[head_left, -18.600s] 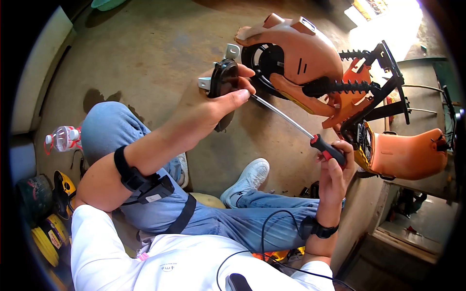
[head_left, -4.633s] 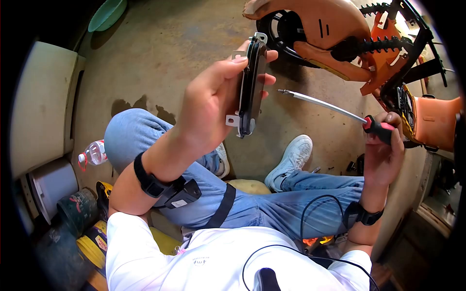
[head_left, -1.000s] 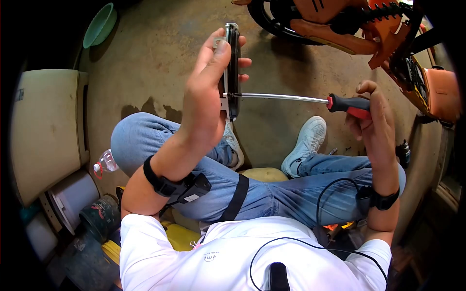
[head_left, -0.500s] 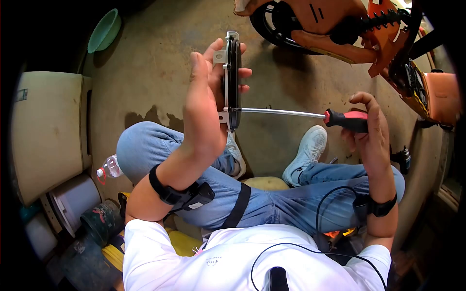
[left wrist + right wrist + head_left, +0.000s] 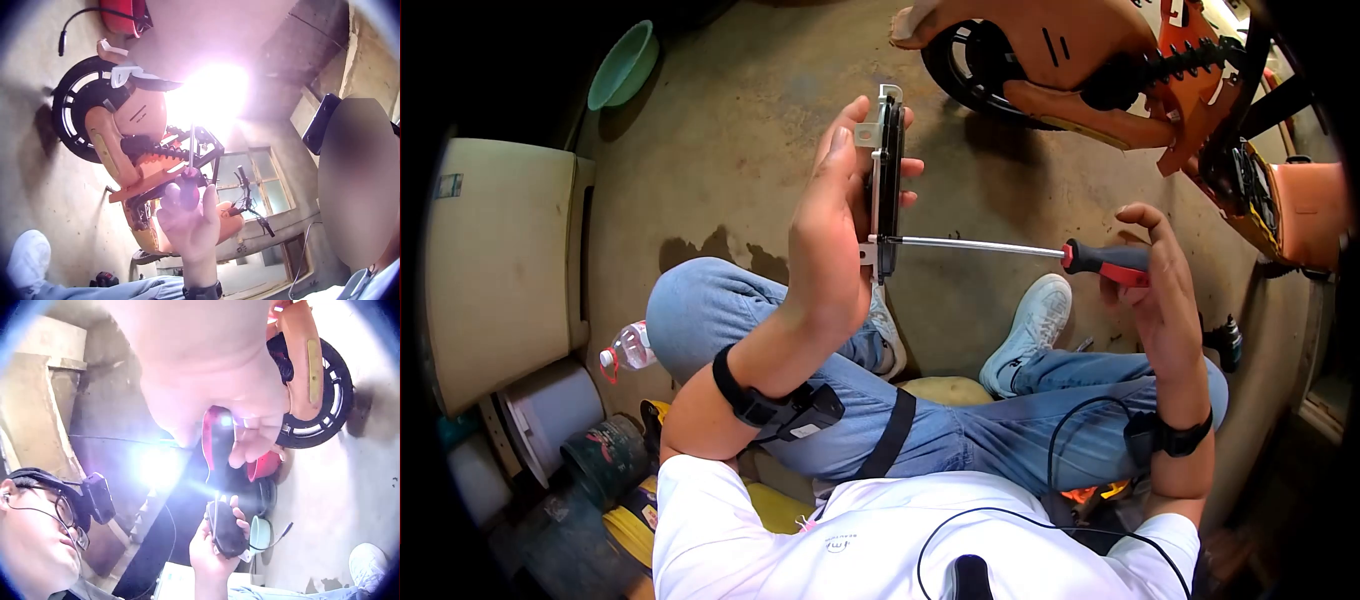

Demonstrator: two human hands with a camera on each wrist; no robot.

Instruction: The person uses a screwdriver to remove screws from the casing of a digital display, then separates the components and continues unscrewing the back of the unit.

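Black bracketed part [image 5: 887, 180] gripped in the left hand [image 5: 825, 235], met by a screwdriver [image 5: 1105, 262].
It is wrapped by the left fingers; the handle is held by the right hand's [image 5: 1168, 300] part-curled fingers; beyond the fingers, an orange scooter [image 5: 1075, 50] is seen.

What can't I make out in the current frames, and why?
- Screwdriver tip: head view, too small where it meets the black part; left wrist view, lost in glare.
- Left hand's finger middles: head view, hidden behind the black part.
- Orange vehicle's upper side: head view, cut off by the top edge.
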